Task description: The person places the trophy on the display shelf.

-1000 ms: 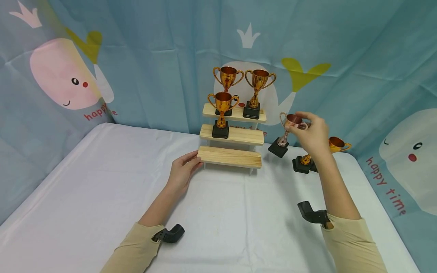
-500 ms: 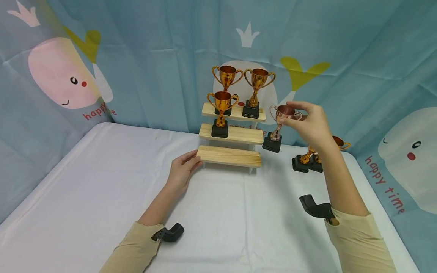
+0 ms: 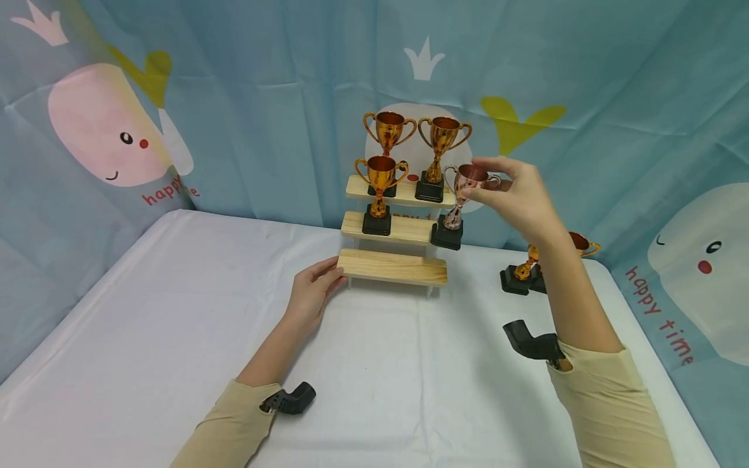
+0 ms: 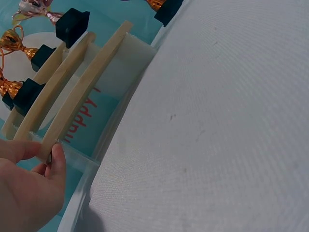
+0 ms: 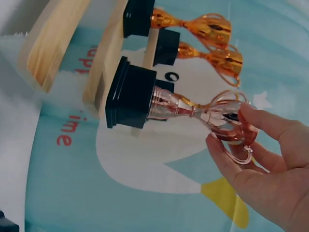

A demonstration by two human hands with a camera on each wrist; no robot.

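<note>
Right hand point(image 3: 523, 198) has carried the pink trophy point(image 3: 459, 201) left and up since a second ago; fingers pinch its cup, base just off the middle step's right end. Left hand point(image 3: 310, 296) grips the stand's point(image 3: 393, 268) bottom step. Gold trophies point(image 3: 409, 159) sit beyond.

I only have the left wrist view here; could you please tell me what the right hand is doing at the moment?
Observer: The right hand pinches a rose-coloured trophy by its cup, in the air.
Operator: Where is it relative to the wooden stand?
Observer: Its black base hangs at the right end of the stand's middle step.
Operator: Are other trophies off the stand?
Observer: Yes, gold trophies stand on the table behind the right forearm.
</note>
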